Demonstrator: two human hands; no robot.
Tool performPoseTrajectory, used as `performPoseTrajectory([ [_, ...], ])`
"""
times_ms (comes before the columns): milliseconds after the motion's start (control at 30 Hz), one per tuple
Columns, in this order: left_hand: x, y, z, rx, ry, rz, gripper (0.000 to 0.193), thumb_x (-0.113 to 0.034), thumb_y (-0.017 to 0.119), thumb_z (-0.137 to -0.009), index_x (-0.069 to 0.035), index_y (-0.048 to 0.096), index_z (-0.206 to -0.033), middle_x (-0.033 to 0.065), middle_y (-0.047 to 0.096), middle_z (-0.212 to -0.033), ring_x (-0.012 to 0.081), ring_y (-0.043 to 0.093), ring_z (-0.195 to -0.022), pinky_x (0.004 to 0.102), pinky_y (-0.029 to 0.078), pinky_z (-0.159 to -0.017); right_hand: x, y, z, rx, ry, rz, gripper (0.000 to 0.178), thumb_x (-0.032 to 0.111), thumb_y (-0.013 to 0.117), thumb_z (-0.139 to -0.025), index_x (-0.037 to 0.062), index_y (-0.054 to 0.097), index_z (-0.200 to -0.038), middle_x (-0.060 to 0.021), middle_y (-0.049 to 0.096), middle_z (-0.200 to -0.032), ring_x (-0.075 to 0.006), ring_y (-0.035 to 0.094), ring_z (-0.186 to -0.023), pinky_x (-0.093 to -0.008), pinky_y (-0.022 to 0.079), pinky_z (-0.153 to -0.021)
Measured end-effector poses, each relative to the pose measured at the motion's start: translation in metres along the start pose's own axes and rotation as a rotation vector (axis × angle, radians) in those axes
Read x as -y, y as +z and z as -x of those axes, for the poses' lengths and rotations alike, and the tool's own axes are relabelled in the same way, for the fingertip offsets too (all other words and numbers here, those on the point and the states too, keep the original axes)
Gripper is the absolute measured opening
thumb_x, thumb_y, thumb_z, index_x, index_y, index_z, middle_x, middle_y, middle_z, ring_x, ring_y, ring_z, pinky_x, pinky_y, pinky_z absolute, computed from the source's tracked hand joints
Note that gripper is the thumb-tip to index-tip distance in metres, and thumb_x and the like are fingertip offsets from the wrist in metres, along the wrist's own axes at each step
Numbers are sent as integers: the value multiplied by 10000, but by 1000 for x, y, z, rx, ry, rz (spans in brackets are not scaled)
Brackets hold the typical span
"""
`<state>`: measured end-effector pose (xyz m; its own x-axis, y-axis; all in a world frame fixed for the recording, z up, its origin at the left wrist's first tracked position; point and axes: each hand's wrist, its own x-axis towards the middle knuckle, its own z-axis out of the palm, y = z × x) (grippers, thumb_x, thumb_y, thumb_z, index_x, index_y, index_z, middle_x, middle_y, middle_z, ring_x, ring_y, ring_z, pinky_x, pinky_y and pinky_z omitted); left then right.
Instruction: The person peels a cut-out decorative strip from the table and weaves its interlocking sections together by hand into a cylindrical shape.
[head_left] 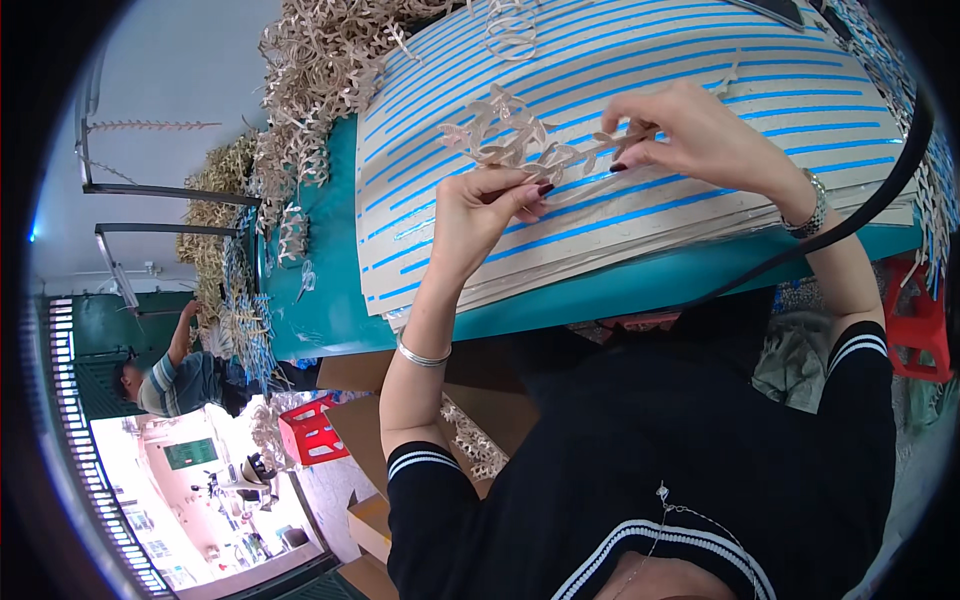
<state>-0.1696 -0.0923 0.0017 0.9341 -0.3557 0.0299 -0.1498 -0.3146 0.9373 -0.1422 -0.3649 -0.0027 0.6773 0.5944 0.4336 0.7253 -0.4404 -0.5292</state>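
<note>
A beige strip of leaf shapes (513,143) bunches up above my left hand (472,218), whose thumb and fingers are closed on it. On the other side, my right hand (690,140) pinches the leafy end of what looks like the same strip. Both hands are over a stack of pale sheets (640,105) marked with long blue stripes. A small leaf sprig (732,72) lies on the top sheet beyond my right hand. The exact spot of each pinch is partly hidden by the fingers.
The stack rests on a green table (325,318). Leafy strips form a large heap (325,60) at the back left. A black cable (885,200) passes my right forearm. Red stools (315,430) and cardboard boxes stand below; another person (185,382) is at far left.
</note>
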Motion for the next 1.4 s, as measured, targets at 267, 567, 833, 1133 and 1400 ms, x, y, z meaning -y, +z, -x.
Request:
performPoseTrajectory([
  [267,2,-1,3,14,24,122,192,-121,665,-863,60,694,-921,133,684,-769,177,664,-686,262,531,-635,0,-6,-8,42,201,-320,107,94,595,-894,-5,638,-884,-91,648,-678,-131,628,-618,-249,498,-584],
  [567,0,-8,3,76,35,192,156,-89,656,-862,52,700,-911,123,680,-790,145,636,-671,247,512,-577,-1,-9,-23,106,255,-417,100,85,597,-896,-10,589,-864,-79,667,-749,-101,632,-652,-216,511,-584],
  [833,16,0,2,117,216,472,223,-134,674,-845,84,686,-892,179,674,-863,217,630,-696,291,506,-584,2,-6,-23,218,342,-800,196,215,671,-863,23,634,-878,-11,626,-776,-52,583,-624,-179,486,-604],
  [1133,12,6,0,172,215,580,245,-168,673,-855,77,682,-854,173,667,-810,228,641,-687,301,506,-577,2,-11,-23,180,325,-890,235,245,695,-849,16,645,-872,-26,629,-814,-51,579,-631,-184,491,-606],
  [1400,9,1,1,65,285,349,161,-80,669,-835,78,691,-857,159,679,-781,208,646,-659,286,520,-593,5,-23,-26,98,260,-673,241,262,694,-847,26,647,-841,-37,619,-763,-78,593,-632,-210,492,-628],
])
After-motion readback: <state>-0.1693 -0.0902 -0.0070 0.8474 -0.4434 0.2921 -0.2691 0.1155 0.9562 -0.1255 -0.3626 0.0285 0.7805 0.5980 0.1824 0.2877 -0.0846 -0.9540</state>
